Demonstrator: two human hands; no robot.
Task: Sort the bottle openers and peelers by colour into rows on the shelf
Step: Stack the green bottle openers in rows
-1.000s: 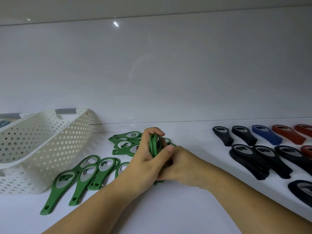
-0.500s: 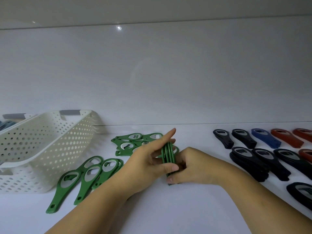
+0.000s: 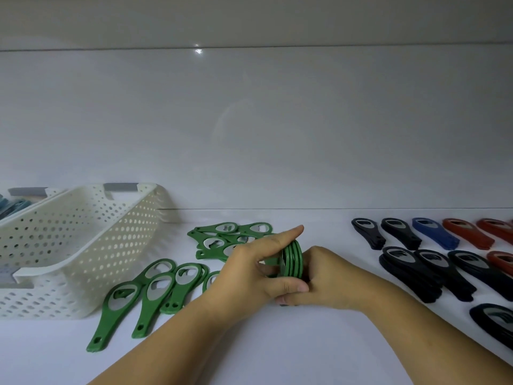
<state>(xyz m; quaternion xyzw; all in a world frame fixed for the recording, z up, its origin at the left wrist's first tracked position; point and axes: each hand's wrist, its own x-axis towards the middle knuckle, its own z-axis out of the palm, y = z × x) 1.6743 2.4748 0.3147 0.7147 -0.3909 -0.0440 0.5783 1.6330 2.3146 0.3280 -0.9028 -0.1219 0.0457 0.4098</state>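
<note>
A stack of green bottle openers [image 3: 293,259] stands on edge at the middle of the white shelf [image 3: 249,345]. My left hand [image 3: 249,273] grips it from the left, index finger stretched over the top. My right hand [image 3: 330,279] holds it from the right and below. Behind lies a loose pile of green openers [image 3: 222,240]. A row of green openers [image 3: 150,290] lies flat at the front left. On the right lie black openers [image 3: 408,273], a blue one [image 3: 434,236] and red ones [image 3: 466,233].
A white perforated basket [image 3: 69,245] stands tilted at the left, a second basket with bluish items [image 3: 11,207] behind it. The shelf's glossy back wall [image 3: 249,134] rises just behind the openers.
The stack has shifted a little to the right between my hands. My left index finger has lifted off and stretched out over its top.
</note>
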